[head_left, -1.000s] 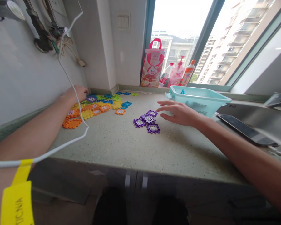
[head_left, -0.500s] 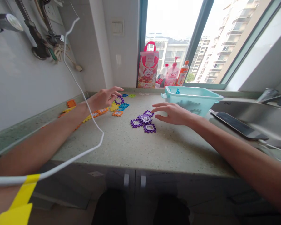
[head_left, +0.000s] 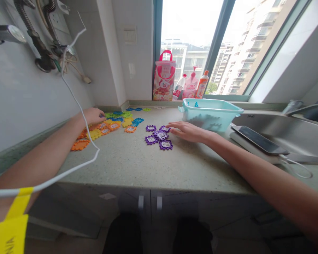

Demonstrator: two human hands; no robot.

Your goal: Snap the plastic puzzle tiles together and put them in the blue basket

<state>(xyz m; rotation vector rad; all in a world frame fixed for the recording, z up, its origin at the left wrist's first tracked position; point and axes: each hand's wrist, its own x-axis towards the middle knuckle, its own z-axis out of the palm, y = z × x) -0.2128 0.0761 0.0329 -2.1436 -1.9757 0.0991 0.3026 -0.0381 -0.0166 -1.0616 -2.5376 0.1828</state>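
On the left of the counter, my left hand (head_left: 93, 115) has its fingers curled down over a spread of notched puzzle tiles in orange, yellow, green and blue. A small dark bit shows at its fingertips, too small to make out. Several purple puzzle tiles (head_left: 160, 135) with pale printed centres lie in a loose cluster mid-counter, some overlapping. My right hand (head_left: 187, 131) rests low beside them, fingers stretched out, its fingertips at the upper right purple tile (head_left: 165, 129). An orange tile (head_left: 130, 129) and blue tiles (head_left: 137, 121) lie between the hands.
A translucent turquoise basket (head_left: 212, 114) with dark pieces inside stands behind my right hand. Right of it are a phone (head_left: 259, 139) and a sink (head_left: 304, 135). A white cable (head_left: 66, 173) crosses before my left arm. Bottles (head_left: 191, 84) and a pink bag (head_left: 164, 83) stand by the window.
My left hand has moved left, from beside the purple tiles to the coloured spread. One purple tile that was near it now lies with the purple cluster. My right hand stays beside the cluster.
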